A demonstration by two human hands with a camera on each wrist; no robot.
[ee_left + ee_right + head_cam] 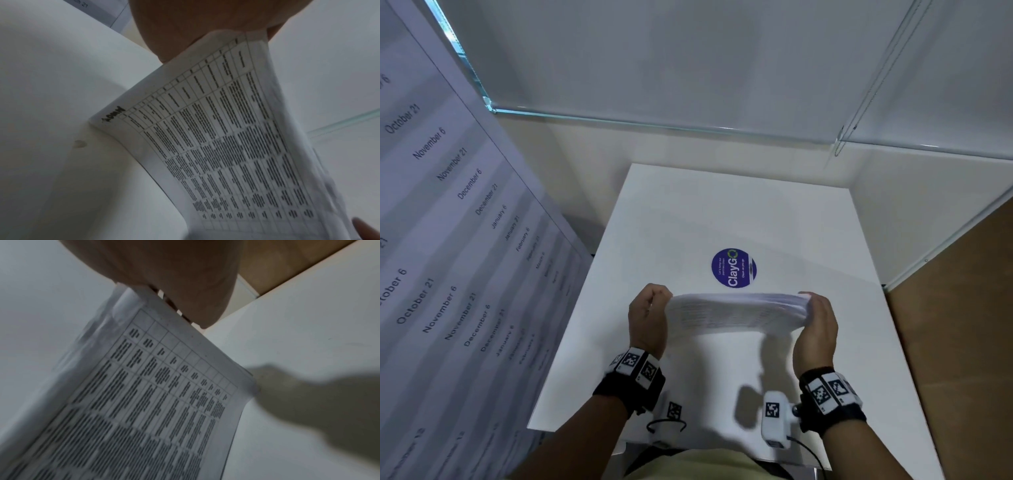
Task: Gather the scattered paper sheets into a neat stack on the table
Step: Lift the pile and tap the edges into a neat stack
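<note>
A bundle of printed paper sheets (pixel 736 313) stands on its long edge, held between both hands over the white table (pixel 722 212). My left hand (pixel 650 315) grips the bundle's left end and my right hand (pixel 816 325) grips its right end. The left wrist view shows the sheets (pixel 226 142) with a printed table, bowed, their lower edge near the tabletop. From the right wrist the same printed sheets (pixel 154 394) run down from my right hand (pixel 174 280), their edges slightly uneven. The fingertips are hidden behind the paper.
A round purple sticker (pixel 734 268) lies on the table just beyond the bundle. A large printed date chart (pixel 448 240) leans along the left side. Glass panels (pixel 688 126) enclose the back and right. Brown floor (pixel 962 308) lies to the right.
</note>
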